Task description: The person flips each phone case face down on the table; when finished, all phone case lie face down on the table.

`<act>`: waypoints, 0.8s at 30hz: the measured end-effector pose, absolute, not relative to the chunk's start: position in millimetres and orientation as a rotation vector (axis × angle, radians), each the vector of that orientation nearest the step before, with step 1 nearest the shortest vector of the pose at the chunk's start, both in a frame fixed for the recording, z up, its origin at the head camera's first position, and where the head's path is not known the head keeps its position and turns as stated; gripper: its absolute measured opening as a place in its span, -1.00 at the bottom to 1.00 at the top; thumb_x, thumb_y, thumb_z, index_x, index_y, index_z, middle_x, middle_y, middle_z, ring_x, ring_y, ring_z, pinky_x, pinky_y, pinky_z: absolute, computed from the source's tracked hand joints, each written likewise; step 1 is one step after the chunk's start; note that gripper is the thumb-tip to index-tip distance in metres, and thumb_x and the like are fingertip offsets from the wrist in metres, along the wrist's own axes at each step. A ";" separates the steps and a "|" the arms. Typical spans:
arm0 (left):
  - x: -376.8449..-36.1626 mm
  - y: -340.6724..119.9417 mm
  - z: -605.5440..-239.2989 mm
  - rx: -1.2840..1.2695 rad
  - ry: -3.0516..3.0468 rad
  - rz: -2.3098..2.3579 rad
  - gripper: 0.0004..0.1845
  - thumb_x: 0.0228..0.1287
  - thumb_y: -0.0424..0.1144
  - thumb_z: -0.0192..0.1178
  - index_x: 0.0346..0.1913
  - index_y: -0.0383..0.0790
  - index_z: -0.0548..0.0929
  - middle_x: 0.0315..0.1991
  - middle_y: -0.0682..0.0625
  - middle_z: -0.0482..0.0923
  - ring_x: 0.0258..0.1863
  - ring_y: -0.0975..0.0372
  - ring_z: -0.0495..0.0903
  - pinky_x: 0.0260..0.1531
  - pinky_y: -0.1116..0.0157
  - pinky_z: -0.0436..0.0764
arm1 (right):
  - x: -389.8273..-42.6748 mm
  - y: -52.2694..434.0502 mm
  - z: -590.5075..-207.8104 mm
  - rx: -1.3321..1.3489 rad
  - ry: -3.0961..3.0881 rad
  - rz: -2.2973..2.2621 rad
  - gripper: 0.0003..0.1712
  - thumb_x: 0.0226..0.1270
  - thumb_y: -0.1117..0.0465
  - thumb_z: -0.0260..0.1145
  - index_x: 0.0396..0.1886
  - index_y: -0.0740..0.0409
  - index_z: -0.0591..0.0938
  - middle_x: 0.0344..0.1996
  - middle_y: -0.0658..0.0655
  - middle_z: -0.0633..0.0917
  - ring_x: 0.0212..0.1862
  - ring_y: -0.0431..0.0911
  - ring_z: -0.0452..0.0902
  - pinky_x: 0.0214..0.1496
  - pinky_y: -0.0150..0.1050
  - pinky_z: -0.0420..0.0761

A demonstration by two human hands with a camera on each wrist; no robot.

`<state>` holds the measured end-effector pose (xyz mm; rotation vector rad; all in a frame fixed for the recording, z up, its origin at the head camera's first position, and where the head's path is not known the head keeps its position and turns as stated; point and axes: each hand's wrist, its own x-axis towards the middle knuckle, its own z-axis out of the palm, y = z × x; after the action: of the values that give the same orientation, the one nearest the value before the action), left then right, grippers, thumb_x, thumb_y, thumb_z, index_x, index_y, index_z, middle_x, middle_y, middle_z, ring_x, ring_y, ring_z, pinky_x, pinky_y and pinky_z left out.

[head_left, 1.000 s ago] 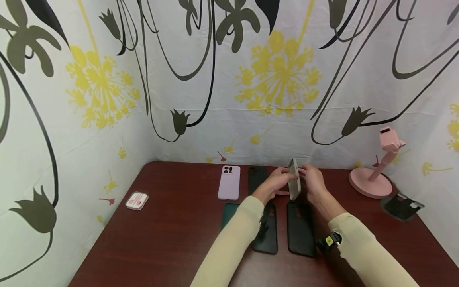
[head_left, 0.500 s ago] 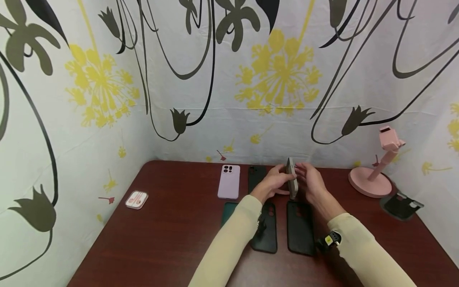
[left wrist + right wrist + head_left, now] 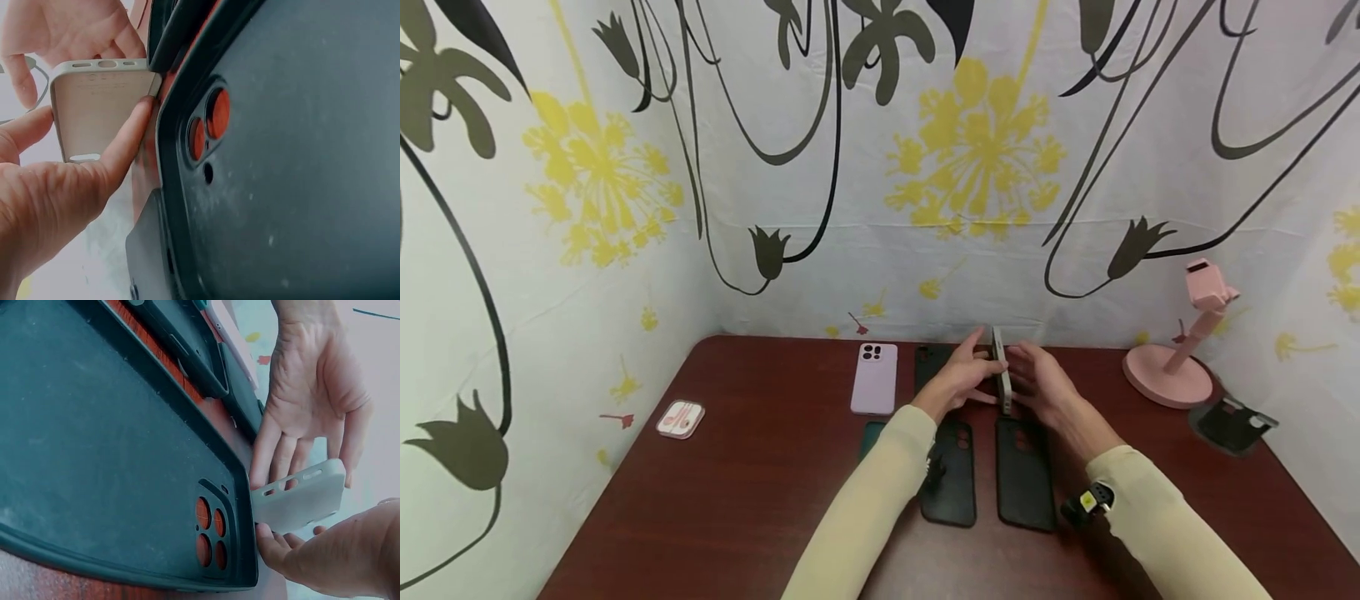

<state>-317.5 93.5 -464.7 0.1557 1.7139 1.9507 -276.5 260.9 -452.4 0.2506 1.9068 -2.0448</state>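
Observation:
A pale grey-beige phone case (image 3: 1004,392) stands upright on a short end near the table's back edge, seen almost edge-on in the head view. My left hand (image 3: 957,379) grips it from the left, thumb and fingers spread along its long edges. In the left wrist view, the case's hollow inside (image 3: 94,112) faces that hand. From the right, my right hand (image 3: 1048,385) reaches in, its fingers at the case's outer side; whether all of them touch is hidden. Just in front lie two black phone cases, one nearer the right (image 3: 1026,483) and one nearer the left (image 3: 951,492).
A lilac phone case (image 3: 874,382) and a dark one (image 3: 928,361) lie along the back. A teal case (image 3: 870,435) is partly under my left sleeve. Boxed earphones (image 3: 681,419) lie far left. A pink stand (image 3: 1172,379) and a dark flat item (image 3: 1232,425) are at right.
The grey-beige case has shifted a little left and turned more edge-on, still in my left hand. My right fingers have come closer to its side. The head view has shifted slightly.

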 end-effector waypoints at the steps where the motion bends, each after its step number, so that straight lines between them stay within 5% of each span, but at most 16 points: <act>1: -318.0 92.0 -464.3 0.166 1.721 1.951 -0.07 0.50 -0.35 0.29 0.72 0.26 0.06 0.70 -0.23 0.09 0.54 -0.20 0.38 0.11 -0.31 0.68 | -276.8 260.2 -452.7 0.239 1.906 -2.033 -0.15 0.75 -0.26 -0.30 0.77 0.08 -0.13 0.75 0.27 -0.13 0.76 0.20 -0.23 0.76 0.25 -0.03; 20: -315.7 86.6 -450.7 0.219 2.072 1.792 -0.23 0.48 -0.48 0.25 0.66 -0.07 0.27 0.59 -0.19 0.34 0.00 0.00 0.76 0.14 -0.12 0.73 | -283.9 265.1 -460.6 0.248 1.863 -1.978 -0.07 0.74 -0.30 -0.35 0.75 0.23 -0.20 0.76 0.25 -0.15 0.77 0.15 -0.24 0.78 0.14 -0.07; 24: -311.3 88.0 -448.2 0.192 2.140 1.789 -0.24 0.46 -0.51 0.24 0.65 -0.12 0.28 0.55 -0.21 0.39 -0.08 -0.10 0.76 0.12 -0.15 0.73 | -285.5 267.0 -462.1 0.251 1.827 -1.990 -0.04 0.72 -0.34 -0.34 0.75 0.22 -0.20 0.76 0.25 -0.13 0.77 0.15 -0.22 0.78 0.13 -0.07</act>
<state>-311.3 88.0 -448.2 0.1925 2.1395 1.7886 -285.5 267.0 -462.1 0.2507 1.8268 -1.9897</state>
